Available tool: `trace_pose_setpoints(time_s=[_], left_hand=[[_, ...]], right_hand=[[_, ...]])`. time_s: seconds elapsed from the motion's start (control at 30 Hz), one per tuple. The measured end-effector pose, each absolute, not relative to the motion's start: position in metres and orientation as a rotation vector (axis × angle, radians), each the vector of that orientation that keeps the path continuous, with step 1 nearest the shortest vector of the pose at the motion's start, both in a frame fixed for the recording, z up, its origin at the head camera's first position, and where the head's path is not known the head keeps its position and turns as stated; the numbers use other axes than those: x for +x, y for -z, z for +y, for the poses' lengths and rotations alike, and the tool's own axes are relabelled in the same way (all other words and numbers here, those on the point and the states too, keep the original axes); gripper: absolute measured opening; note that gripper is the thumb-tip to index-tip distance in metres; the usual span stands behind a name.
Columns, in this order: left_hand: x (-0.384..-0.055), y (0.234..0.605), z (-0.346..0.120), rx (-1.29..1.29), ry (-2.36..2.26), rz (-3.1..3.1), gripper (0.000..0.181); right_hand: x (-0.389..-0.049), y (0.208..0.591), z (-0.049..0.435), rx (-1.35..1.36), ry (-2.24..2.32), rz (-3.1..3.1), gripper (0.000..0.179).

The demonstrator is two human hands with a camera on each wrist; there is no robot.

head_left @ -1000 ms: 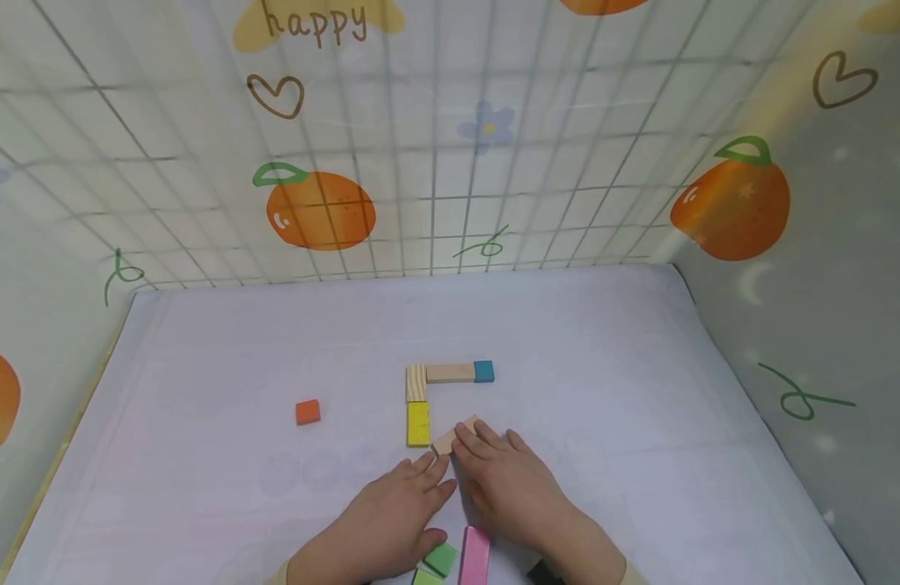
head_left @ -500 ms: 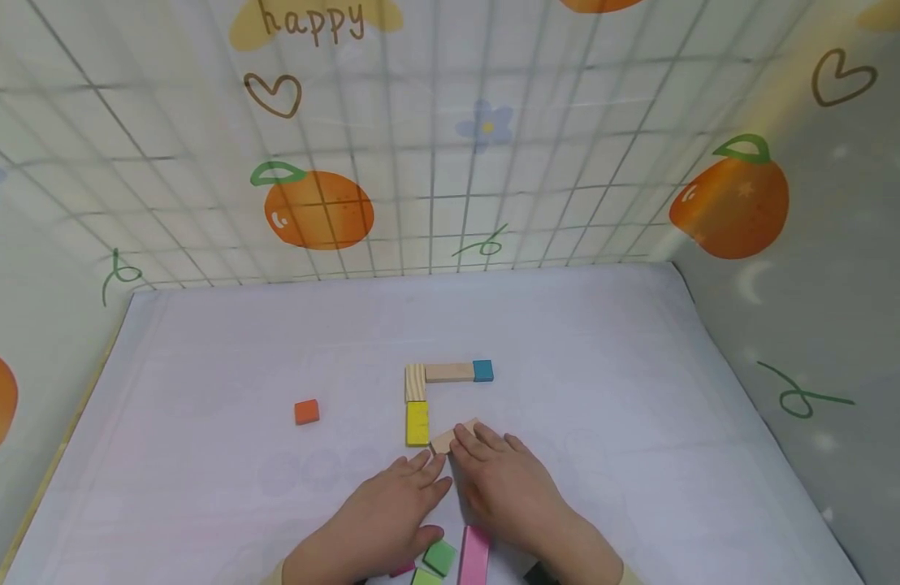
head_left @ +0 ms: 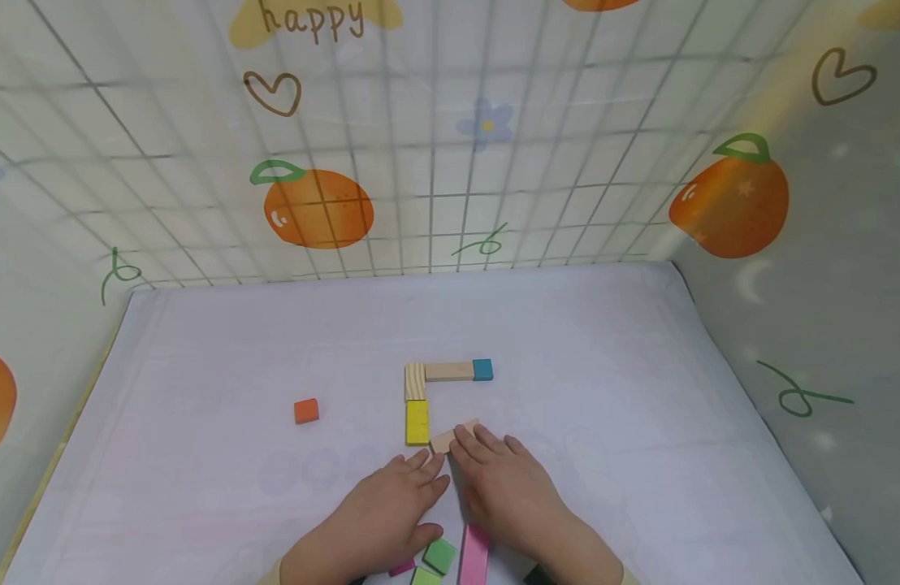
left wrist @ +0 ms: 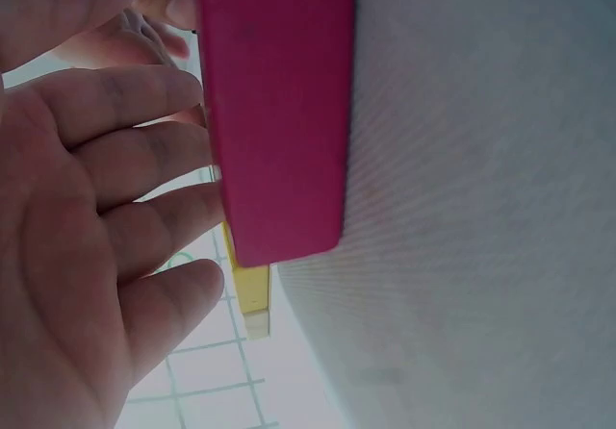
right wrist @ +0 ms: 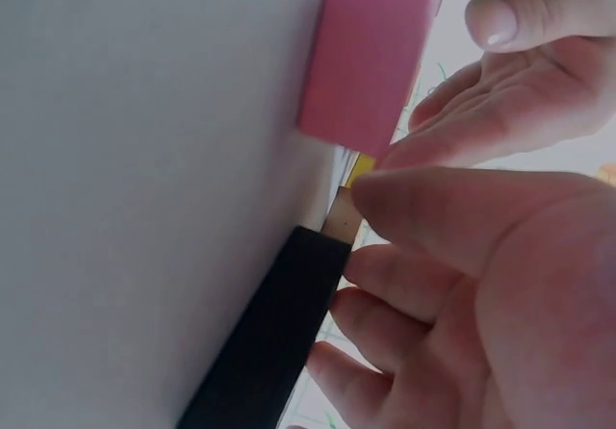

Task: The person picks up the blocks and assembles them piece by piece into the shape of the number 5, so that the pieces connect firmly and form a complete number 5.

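Note:
A plain wooden block [head_left: 443, 441] lies slanted on the white table, just right of the lower end of a yellow block [head_left: 417, 423]. My right hand [head_left: 512, 487] rests its extended fingertips on the wooden block and covers part of it. Beside its near end are the fingertips of my left hand [head_left: 384, 512], its fingers spread loosely; whether they touch it I cannot tell. The yellow block meets a striped wooden block [head_left: 415, 382], from which another plain block [head_left: 450, 372] and a blue cube [head_left: 482, 370] run rightward.
An orange block [head_left: 306, 411] sits apart at the left. Nearest me lie a pink block [head_left: 475, 556], green blocks [head_left: 439, 556], a magenta block [left wrist: 279, 112] and a black block [right wrist: 269, 333]. A printed curtain [head_left: 391, 162] hangs at the back and sides.
My left hand has shifted very slightly down and left, uncovering a bit of the magenta block. The right hand and the slanted wooden block stay almost where they were.

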State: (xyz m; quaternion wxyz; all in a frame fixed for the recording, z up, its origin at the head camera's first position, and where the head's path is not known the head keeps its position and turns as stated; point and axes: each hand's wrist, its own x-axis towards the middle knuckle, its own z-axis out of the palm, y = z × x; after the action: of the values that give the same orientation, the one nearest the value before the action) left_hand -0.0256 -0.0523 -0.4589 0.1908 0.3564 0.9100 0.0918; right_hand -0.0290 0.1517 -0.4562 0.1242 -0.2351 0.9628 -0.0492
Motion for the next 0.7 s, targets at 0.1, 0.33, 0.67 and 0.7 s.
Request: trace_pose_setpoints(time_s=[0.1, 0.33, 0.67, 0.7], left_hand=[[-0.026, 0.459, -0.052, 0.995, -0.250, 2.547, 0.060], [-0.028, 0.456, -0.054, 1.014, -0.243, 2.554, 0.061], [-0.037, 0.438, -0.084, 0.903, -0.412, 2.763, 0.053], [-0.036, 0.437, -0.084, 0.907, -0.421, 2.755, 0.052]], right_hand=[[-0.028, 0.456, 0.152, -0.673, 0.146, 2.802, 0.060], [-0.027, 0.452, 0.162, -0.604, 0.203, 2.840, 0.066], [-0.018, 0.439, 0.194, -0.463, 0.292, 2.989, 0.041], [-0.016, 0.440, 0.195, -0.455, 0.301, 2.986, 0.038]])
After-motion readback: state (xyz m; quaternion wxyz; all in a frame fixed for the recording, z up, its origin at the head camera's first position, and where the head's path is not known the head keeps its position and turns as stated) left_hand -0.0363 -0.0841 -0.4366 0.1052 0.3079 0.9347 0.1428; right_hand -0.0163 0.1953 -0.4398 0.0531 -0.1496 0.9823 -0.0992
